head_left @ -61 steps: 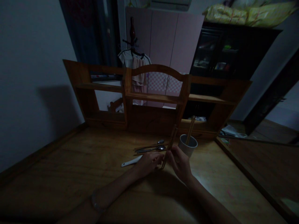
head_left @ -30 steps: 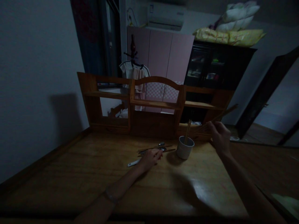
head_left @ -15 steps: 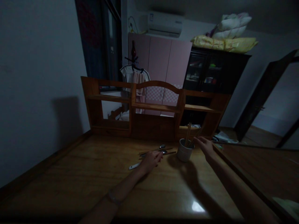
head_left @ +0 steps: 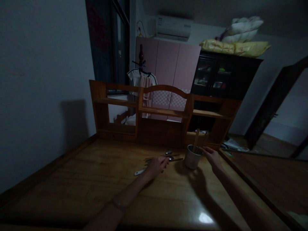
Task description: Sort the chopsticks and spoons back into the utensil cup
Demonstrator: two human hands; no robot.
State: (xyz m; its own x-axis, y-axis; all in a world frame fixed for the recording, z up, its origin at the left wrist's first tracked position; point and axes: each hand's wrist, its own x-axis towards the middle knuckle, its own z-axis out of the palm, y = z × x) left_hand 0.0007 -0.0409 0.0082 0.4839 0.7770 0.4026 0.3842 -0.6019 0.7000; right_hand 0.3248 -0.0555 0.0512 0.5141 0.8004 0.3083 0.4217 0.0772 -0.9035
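A loose group of thin wooden chopsticks [head_left: 177,159] and metal spoons lies on the wooden desk. My left hand [head_left: 157,166] rests over it with curled fingers, covering part of the pile. The bowl of one spoon [head_left: 170,158] shows right at its fingertips; whether they grip anything is hidden. Behind it is another spoon [head_left: 168,153], and a white handle [head_left: 139,172] sticks out left of the hand. To the right stands a light-coloured cup [head_left: 192,159] with several upright chopsticks [head_left: 196,141]. At its right rim my right hand [head_left: 211,156] has its fingers pinched together; what they hold is unclear.
A wooden shelf unit [head_left: 162,111] rises along the back of the desk [head_left: 96,186]. A wall [head_left: 43,96] borders the left side. To the right is a raised wooden edge [head_left: 243,173]. Dim light leaves dark shadows beside the cup and arms.
My right hand has lowered slightly and come closer to the cup's rim. My left hand stays over the utensils. The whole view has shifted a little.
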